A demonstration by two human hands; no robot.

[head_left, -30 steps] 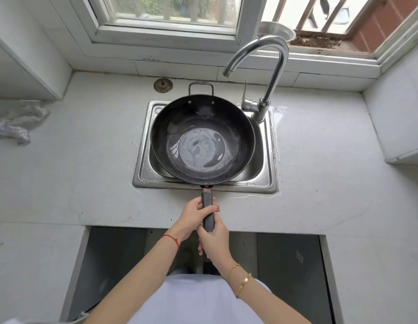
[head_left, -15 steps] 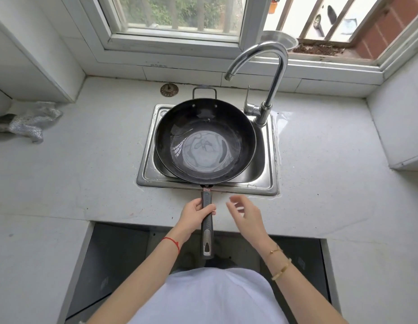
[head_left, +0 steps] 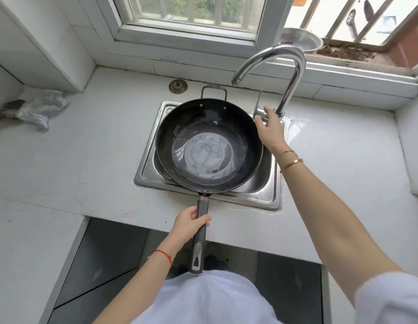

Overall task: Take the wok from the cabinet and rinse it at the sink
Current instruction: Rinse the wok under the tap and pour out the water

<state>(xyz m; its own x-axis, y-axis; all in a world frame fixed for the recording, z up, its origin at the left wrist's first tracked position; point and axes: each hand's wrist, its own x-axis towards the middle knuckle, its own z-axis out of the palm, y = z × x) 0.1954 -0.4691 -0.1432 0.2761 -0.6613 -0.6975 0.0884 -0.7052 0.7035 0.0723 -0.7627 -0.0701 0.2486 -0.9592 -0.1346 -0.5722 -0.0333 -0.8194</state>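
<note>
A black wok point(head_left: 243, 127) rests over the steel sink point(head_left: 147, 169), with a shallow pool of water in its bottom. Its long dark handle point(head_left: 200, 239) sticks out toward me over the counter edge. My left hand point(head_left: 190, 224) is closed around that handle. My right hand point(head_left: 270, 129) is stretched out at the base of the curved chrome faucet point(head_left: 289, 73), fingers spread, touching the thin tap lever point(head_left: 258, 105). The spout hangs above the wok's far right rim. No water is running from it.
A white counter point(head_left: 86, 148) surrounds the sink. A crumpled silver cloth point(head_left: 35, 108) lies at far left. A round drain strainer point(head_left: 178, 86) sits behind the sink. A metal bowl point(head_left: 301, 39) stands on the window ledge. Open cabinet space lies below the counter.
My right hand let go of the wok handle and reached up right to the tap lever. My left hand stays on the handle; the wok has hardly moved.
</note>
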